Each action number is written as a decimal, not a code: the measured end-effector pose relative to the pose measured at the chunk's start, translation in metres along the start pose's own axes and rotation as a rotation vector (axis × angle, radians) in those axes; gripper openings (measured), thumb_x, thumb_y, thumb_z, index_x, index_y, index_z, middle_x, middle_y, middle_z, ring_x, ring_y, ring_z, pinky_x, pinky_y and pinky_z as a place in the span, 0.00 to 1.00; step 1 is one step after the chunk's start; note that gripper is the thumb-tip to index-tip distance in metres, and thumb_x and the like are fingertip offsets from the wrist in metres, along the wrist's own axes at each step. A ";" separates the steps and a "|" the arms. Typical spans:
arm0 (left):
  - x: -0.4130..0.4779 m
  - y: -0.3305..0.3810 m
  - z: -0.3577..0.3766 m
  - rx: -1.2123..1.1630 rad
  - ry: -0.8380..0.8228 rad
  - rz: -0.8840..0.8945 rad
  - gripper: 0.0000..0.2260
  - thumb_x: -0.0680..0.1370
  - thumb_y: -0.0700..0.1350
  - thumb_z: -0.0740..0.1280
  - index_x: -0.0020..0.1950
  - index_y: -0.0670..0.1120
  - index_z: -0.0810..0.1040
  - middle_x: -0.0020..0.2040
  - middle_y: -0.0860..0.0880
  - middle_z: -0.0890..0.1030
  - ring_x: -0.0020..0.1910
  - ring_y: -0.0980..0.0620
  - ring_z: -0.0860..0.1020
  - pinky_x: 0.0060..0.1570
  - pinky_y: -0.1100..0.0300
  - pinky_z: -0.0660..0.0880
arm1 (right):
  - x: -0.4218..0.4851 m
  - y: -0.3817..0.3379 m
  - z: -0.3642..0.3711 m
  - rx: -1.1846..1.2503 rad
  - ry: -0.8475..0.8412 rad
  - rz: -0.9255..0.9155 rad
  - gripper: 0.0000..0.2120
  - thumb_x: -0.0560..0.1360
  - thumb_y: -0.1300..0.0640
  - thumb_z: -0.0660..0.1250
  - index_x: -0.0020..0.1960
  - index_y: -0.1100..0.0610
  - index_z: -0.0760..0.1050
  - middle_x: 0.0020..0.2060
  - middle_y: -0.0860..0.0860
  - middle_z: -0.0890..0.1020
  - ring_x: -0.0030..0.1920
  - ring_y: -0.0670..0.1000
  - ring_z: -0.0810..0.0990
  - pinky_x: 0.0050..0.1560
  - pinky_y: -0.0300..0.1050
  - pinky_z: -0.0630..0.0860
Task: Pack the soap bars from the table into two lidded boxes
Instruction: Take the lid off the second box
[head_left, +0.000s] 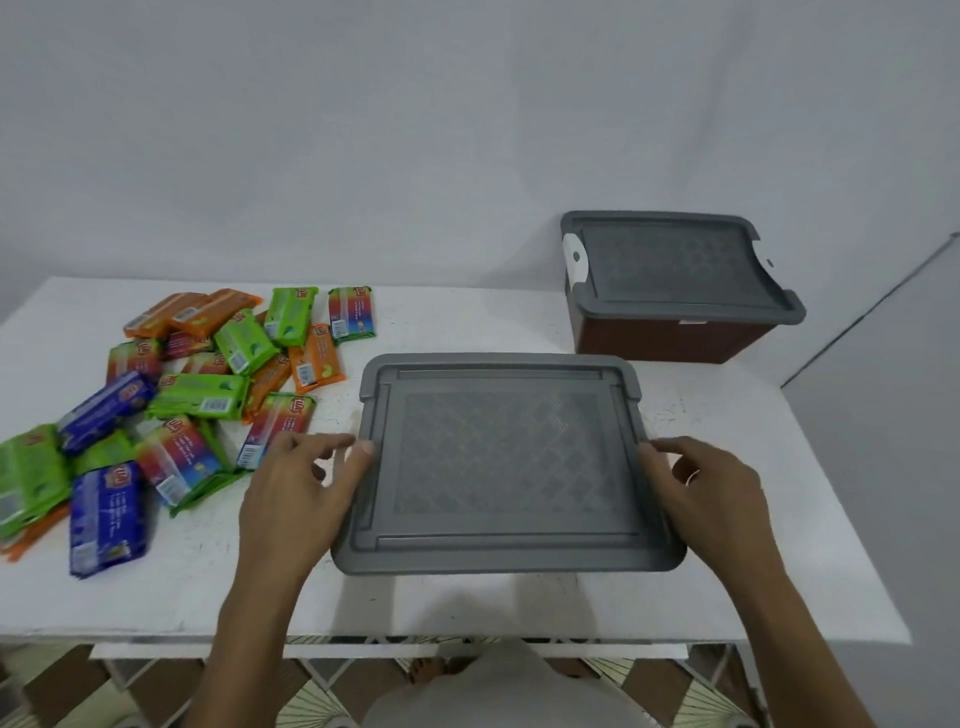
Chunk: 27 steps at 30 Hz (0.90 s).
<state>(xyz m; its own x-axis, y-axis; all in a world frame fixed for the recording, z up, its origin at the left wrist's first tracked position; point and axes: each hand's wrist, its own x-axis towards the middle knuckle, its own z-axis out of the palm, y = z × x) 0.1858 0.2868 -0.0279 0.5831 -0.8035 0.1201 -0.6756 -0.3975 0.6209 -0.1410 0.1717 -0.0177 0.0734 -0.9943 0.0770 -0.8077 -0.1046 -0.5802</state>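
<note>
Near grey lid (506, 462): matt moulded plastic with a fine embossed lattice in its centre panel and smooth raised borders; far box (670, 332) has the same matt grey plastic lid over a smooth dark brown plastic body, with a glossy white plastic latch (575, 258). Soap bars (171, 395) sit in shiny printed plastic-film wrappers, crinkled at the ends. Table (519, 322) top is matt white, speckled and scuffed.

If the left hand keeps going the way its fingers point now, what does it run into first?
The left hand points up and right, thumb tip already at the near box's grey lid. It would probably meet that lid's left edge at once. The soap bars lie off to its left, outside that line.
</note>
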 end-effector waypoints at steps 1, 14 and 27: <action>0.000 0.002 -0.002 0.069 -0.029 0.000 0.12 0.76 0.59 0.66 0.53 0.55 0.81 0.46 0.51 0.76 0.39 0.54 0.77 0.39 0.56 0.74 | -0.001 -0.003 0.001 -0.032 -0.044 0.001 0.15 0.77 0.46 0.65 0.57 0.54 0.81 0.33 0.46 0.79 0.33 0.43 0.76 0.33 0.37 0.70; 0.015 0.043 -0.053 -0.474 0.043 -0.015 0.13 0.71 0.57 0.70 0.55 0.56 0.82 0.39 0.45 0.82 0.41 0.43 0.80 0.47 0.44 0.80 | 0.008 -0.032 -0.053 0.613 0.026 -0.041 0.07 0.77 0.56 0.68 0.52 0.50 0.83 0.30 0.55 0.80 0.29 0.55 0.75 0.30 0.45 0.75; 0.092 0.090 -0.061 -0.731 -0.034 0.124 0.09 0.81 0.47 0.63 0.55 0.49 0.82 0.47 0.55 0.84 0.47 0.61 0.80 0.42 0.63 0.77 | 0.084 -0.058 -0.081 0.892 0.000 -0.184 0.09 0.80 0.60 0.63 0.54 0.54 0.81 0.38 0.45 0.84 0.36 0.45 0.80 0.36 0.37 0.77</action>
<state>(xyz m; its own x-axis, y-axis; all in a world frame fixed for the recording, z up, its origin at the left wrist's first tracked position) 0.2059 0.2037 0.0861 0.4992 -0.8416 0.2062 -0.2564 0.0839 0.9629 -0.1356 0.0961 0.0881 0.1559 -0.9605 0.2304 -0.0311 -0.2379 -0.9708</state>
